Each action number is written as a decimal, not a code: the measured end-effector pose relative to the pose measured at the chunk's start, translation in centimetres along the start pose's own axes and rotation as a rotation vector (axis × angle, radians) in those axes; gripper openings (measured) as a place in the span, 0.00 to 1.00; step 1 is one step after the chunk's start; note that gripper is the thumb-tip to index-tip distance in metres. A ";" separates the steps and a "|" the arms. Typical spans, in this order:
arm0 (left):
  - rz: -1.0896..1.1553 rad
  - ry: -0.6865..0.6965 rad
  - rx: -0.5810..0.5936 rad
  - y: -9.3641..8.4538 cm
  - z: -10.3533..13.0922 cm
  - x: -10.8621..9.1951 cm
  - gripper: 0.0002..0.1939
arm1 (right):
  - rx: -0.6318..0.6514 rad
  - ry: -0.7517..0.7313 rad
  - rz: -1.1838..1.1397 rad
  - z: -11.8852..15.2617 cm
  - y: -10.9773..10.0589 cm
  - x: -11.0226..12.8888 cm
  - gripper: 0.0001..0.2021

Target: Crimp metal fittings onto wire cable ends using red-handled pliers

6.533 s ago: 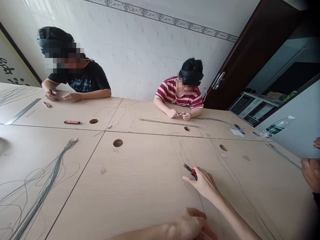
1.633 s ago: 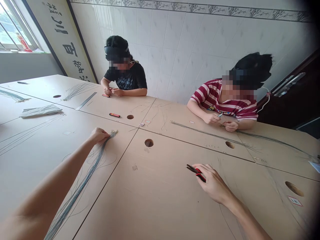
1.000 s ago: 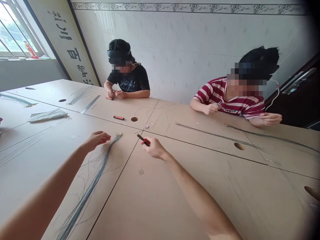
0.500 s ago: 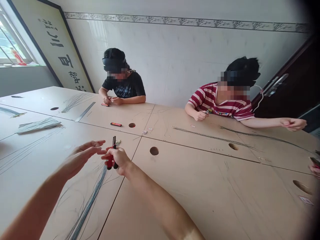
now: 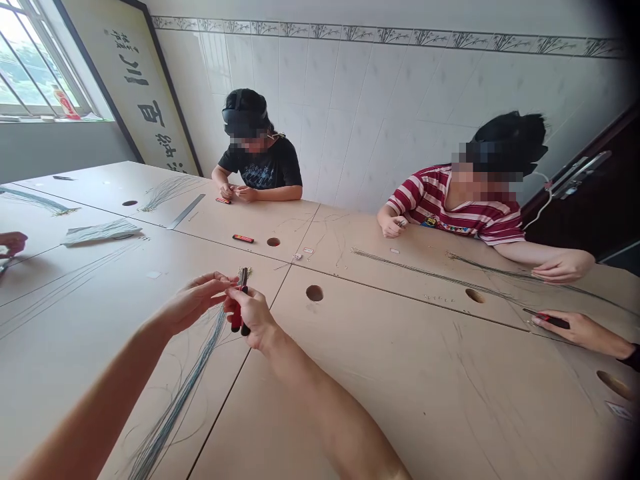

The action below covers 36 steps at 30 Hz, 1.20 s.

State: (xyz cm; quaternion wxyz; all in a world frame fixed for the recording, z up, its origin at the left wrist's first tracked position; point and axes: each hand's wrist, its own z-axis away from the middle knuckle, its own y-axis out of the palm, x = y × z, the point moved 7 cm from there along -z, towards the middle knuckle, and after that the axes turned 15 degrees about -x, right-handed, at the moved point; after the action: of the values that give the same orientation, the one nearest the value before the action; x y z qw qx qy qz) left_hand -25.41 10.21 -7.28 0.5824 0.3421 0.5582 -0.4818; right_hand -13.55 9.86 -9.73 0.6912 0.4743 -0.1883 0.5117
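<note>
My right hand point(image 5: 259, 319) is closed around pliers point(image 5: 236, 321) with one red and one black handle, jaws pointing away from me. My left hand point(image 5: 197, 303) is beside it, fingers drawn together at the tips close to the pliers and the right thumb. Whatever sits between those fingertips is too small to make out. Below both hands, a bundle of thin grey-blue wires point(image 5: 187, 383) runs along the table toward me. Small gold-coloured ends point(image 5: 251, 272) show just beyond the jaws.
Across the table point(image 5: 380, 387) sit two people; another person's hand point(image 5: 585, 335) holds pliers at right, and another hand point(image 5: 13, 245) shows at left. Wire bundles point(image 5: 430, 271), a cloth-like packet point(image 5: 103, 231), a ruler point(image 5: 187, 212) and round holes point(image 5: 315, 293) are around.
My left fingers have drawn together and closed in on the pliers. The view has shifted slightly left; a hand with pliers now shows more fully at right, and another hand appears at left.
</note>
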 end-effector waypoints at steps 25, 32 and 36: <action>-1.216 0.846 0.364 4.8 -3.9 7.4 0.29 | 0.042 0.045 -0.153 6.7 -4.9 0.4 0.16; -1.197 0.854 0.353 4.8 -4.0 7.3 0.29 | 0.075 0.015 -0.194 15.9 -12.3 3.7 0.16; -1.188 0.873 0.340 4.6 -4.2 7.2 0.28 | -0.045 -0.002 -0.210 21.1 -19.5 3.1 0.17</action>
State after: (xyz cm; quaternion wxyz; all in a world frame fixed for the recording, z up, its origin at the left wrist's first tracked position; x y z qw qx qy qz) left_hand -23.04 14.26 -15.63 -0.1098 0.2285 0.7468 -0.6148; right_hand 9.74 -6.86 -6.33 0.7514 0.4763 -0.1498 0.4313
